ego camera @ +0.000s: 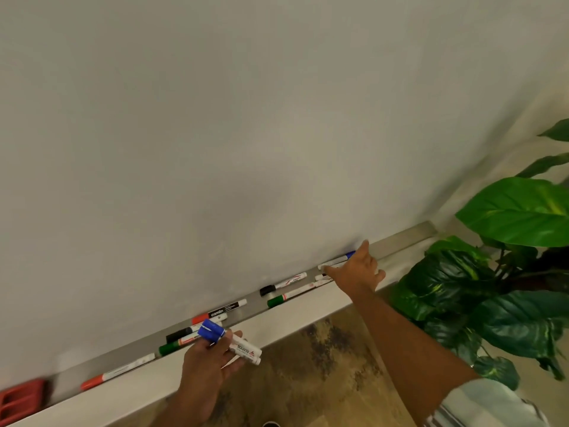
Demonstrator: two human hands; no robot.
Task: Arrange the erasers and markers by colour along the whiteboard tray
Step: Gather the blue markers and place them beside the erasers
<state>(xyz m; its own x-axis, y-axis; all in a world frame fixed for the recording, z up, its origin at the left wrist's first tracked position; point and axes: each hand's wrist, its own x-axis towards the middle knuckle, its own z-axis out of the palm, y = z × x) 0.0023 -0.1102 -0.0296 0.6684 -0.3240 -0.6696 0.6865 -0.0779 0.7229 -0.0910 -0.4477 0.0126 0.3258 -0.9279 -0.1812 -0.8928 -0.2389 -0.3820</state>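
Observation:
My left hand [207, 362] holds two blue-capped markers [229, 343] just in front of the metal whiteboard tray [252, 306]. My right hand [357, 272] reaches over the tray further right, fingers spread, touching a blue-capped marker [337, 259] that lies against the board. Along the tray lie a red eraser [21, 399] at the far left, a red marker [117, 371], a green marker [177, 346], a black marker [184, 332], a red and black pair [218, 312], another black marker [281, 283] and another green one [291, 295].
A large leafy plant [505, 272] stands close to the right end of the tray, beside my right arm. The white board [246, 134] fills the upper view. A white ledge [308, 315] runs under the tray, with patterned floor [308, 380] below.

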